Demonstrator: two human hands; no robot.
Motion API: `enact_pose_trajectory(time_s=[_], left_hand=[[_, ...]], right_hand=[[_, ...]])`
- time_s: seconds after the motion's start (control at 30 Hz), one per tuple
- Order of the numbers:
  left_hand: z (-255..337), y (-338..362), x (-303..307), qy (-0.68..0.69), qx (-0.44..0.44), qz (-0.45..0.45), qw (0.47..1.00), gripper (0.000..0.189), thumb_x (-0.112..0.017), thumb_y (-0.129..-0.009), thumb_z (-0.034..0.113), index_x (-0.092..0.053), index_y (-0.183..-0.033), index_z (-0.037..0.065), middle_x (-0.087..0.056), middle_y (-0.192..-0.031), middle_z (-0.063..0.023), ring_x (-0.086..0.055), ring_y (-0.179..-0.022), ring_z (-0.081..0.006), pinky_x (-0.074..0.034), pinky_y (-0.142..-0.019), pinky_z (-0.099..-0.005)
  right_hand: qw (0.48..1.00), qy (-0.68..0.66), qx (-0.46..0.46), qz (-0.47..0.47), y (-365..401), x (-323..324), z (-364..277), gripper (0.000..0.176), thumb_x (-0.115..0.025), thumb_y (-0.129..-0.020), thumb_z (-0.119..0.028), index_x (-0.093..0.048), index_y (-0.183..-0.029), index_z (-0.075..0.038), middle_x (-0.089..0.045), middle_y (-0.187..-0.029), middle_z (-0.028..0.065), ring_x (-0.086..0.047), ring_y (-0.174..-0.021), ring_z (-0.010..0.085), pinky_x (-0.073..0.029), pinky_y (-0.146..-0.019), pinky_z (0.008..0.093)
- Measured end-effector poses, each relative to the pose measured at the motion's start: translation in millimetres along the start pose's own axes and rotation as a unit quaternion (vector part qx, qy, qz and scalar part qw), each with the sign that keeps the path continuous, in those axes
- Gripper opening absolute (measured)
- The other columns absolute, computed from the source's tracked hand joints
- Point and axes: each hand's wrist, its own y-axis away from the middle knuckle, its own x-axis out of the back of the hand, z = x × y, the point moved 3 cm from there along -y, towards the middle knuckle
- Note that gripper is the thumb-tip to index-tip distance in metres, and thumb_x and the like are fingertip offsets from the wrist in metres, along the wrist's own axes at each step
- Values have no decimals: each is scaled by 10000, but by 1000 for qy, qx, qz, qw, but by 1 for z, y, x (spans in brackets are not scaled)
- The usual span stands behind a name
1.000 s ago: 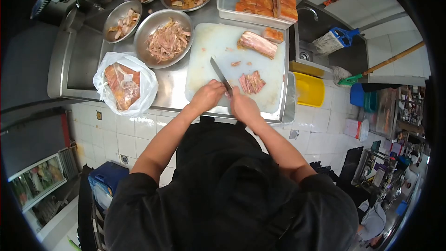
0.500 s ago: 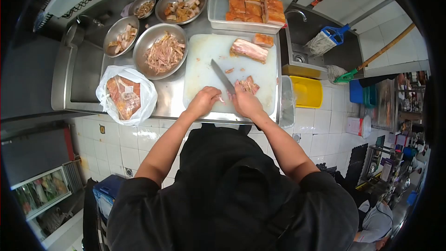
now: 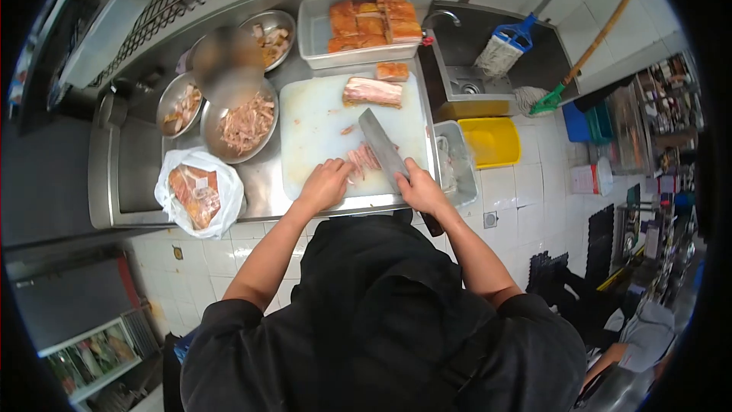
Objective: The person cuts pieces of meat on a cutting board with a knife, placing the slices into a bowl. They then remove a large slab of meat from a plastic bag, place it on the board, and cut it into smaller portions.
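Two hands work over a white board [image 3: 305,107], which lies flat on a shiny metal table [image 3: 263,200]. The board's near edge sits close to the table's front edge, so there is little room there. More bare board is open to the left of the meat strips [image 3: 363,159], and a thin bit of it shows on the right, past the knife [image 3: 381,143]. The strips lie in a small pile on the near half of the board, right beside the blade. The right hand [image 3: 421,189] has its fingers wrapped shut around the knife's handle. The left hand [image 3: 326,185] has bent fingers touching the left side of the pile; I cannot tell if they pinch any meat.

The blade is wide, flat and gray, and it points away from the person. Near the far edge is a long, pink and white meat slab [image 3: 372,91], with a small brown block [image 3: 392,71] just behind it. Past the board, a boxy tub [image 3: 306,30] holds brown, square chunks. To the left, a round metal bowl [image 3: 215,151] holds thin shreds, and a crinkly white bag [image 3: 169,197] wraps a brown lump.
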Motion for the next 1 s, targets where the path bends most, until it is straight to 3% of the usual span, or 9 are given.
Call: enact_pose_trajectory(time_s=[0.13, 0.23, 0.37, 0.43, 0.6, 0.67, 0.8, 0.93, 1.0], left_hand=[[11, -11, 0, -46, -19, -75, 996, 316, -635, -770, 56, -631, -1085, 43, -630, -1058, -136, -604, -1019, -334, -499, -872, -459], [11, -15, -4, -64, -3, -84, 994, 336, -637, -751, 72, -627, -1085, 41, -636, -1057, -164, -606, -1025, -345, -500, -894, -473], [19, -20, -7, -26, -15, -70, 997, 269, -626, -752, 43, -623, -1020, 18, -653, -958, -182, -637, -924, -360, -519, -818, -465], [31, -29, -2, 125, 156, -73, 977, 178, -608, -767, 3, -613, -944, -8, -646, -834, -177, -635, -767, -350, -522, -719, -435], [122, -108, -9, 241, 28, 26, 970, 121, -647, -825, 45, -634, -933, -8, -625, -778, -135, -613, -703, -253, -514, -682, -369], [157, -139, -20, 283, 26, -16, 959, 210, -699, -862, 95, -675, -1055, 15, -683, -860, -105, -658, -794, -181, -542, -753, -327], [157, -165, -38, 324, -64, -74, 941, 229, -700, -887, 128, -689, -1087, 17, -699, -882, -120, -678, -816, -198, -549, -765, -330], [51, -147, -21, 161, 180, 78, 967, 258, -646, -922, 141, -695, -1153, 37, -700, -1108, -162, -683, -963, -275, -545, -877, -368], [8, -119, -16, -93, 170, 170, 966, 293, -646, -900, 133, -693, -1175, 45, -666, -1184, -152, -619, -1082, -329, -513, -955, -422]], right_hand=[[993, -58, -101, 33, 24, 27, 25, 308, -559, -982, -247, -475, -1130, 10, -660, -823, 298, -686, -789, 441, -520, -742, 515], [988, -82, -92, 88, 36, 37, 74, 432, -578, -976, -267, -489, -1255, 50, -638, -703, 223, -618, -506, 342, -503, -540, 454], [975, -134, -170, 50, 64, 48, 87, 497, -576, -978, -262, -460, -1335, 64, -622, -664, 196, -584, -438, 284, -483, -476, 419], [976, -149, -151, 49, 74, 39, 94, 445, -564, -988, -254, -467, -1283, 63, -615, -655, 180, -579, -435, 245, -468, -446, 406], [973, -193, -125, -10, 86, 35, 88, 328, -544, -1001, -225, -460, -1173, 42, -605, -638, 175, -562, -414, 248, -445, -424, 415], [975, -190, -110, -17, 87, 34, 92, 315, -547, -1000, -228, -460, -1150, 35, -603, -639, 176, -561, -414, 246, -442, -424, 415], [973, -195, -109, -50, 89, 39, 100, 300, -546, -1002, -231, -460, -1127, 28, -598, -637, 175, -560, -411, 243, -440, -422, 414], [971, -202, -107, -66, 87, 45, 107, 304, -542, -1005, -229, -463, -1134, 35, -589, -634, 159, -560, -408, 236, -438, -417, 402], [970, -207, -106, -72, 83, 48, 109, 310, -540, -1006, -228, -466, -1146, 39, -586, -632, 149, -558, -405, 232, -438, -415, 397]])
